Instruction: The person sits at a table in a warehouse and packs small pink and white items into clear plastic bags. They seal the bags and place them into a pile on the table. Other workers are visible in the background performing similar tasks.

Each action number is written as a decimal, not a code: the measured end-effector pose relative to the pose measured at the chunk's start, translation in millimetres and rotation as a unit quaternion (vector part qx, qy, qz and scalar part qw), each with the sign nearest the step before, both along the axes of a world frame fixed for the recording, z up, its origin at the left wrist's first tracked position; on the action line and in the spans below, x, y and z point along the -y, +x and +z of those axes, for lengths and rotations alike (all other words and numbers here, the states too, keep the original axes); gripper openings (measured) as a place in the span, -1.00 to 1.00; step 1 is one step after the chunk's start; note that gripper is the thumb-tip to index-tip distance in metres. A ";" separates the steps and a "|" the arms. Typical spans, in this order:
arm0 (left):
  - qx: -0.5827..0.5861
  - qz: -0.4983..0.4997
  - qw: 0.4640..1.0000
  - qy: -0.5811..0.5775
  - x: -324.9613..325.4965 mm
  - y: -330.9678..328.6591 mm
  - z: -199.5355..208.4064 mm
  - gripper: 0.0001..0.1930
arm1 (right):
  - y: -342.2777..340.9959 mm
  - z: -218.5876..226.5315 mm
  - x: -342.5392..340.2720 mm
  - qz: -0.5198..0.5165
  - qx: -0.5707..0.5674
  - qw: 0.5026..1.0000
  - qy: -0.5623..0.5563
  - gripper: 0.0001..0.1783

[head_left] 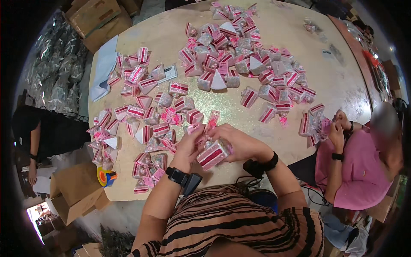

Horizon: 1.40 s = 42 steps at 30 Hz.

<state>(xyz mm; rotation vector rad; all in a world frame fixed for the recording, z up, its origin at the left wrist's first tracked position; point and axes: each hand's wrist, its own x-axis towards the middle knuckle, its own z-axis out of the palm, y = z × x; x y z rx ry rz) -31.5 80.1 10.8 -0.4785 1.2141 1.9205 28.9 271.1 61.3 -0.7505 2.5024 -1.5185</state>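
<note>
Close in front of me, a cake-slice ornament [212, 155], pink and glittery with dark red bands, hangs between my hands. My left hand [189, 144] is closed at its upper left, fingers pinching near the top. From the other side my right hand [240, 143] curls round its top and right edge. A pink tag [212, 119] sticks up between the fingers; the exact grip is partly hidden. Similar cake-slice ornaments [161, 129] with pink tags lie just left of my hands. A larger heap of cake-slice ornaments [218, 80] spreads across the table beyond.
The pale, glitter-dusted table [205, 100] has a tape roll [105, 176] at its left edge. Cardboard boxes [77, 188] stand below. On the right a person in pink [357, 171] handles something small; another person in black [51, 128] is at the left.
</note>
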 end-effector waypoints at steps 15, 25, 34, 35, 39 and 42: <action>-0.027 -0.005 1.000 0.008 -1.9 -4.4 15.5 -0.80 | -57.9 -61.3 -72.5 -0.345 0.008 0.917 0.199 -0.36; -0.066 -0.047 0.997 -0.009 -8.7 -3.8 21.4 -0.76 | -62.9 -100.2 -86.4 -0.416 0.043 0.906 -0.061 -0.39; -0.037 -0.041 0.998 0.001 -12.9 -4.5 21.5 -0.70 | -1.6 -69.1 -89.2 -0.241 0.179 0.943 -0.142 -0.37; -0.041 -0.051 0.998 -0.009 -9.4 -5.8 18.5 -0.70 | 11.2 -63.8 -98.0 -0.241 0.191 0.948 -0.079 -0.38; -0.024 -0.055 0.998 -0.032 2.8 -10.0 11.2 -0.58 | 65.7 -57.8 -142.9 -0.294 0.183 0.930 0.120 -0.42; -0.006 -0.069 0.997 -0.036 3.4 -8.4 10.9 -0.52 | 100.6 -93.7 -166.2 -0.401 0.148 0.861 0.275 -0.48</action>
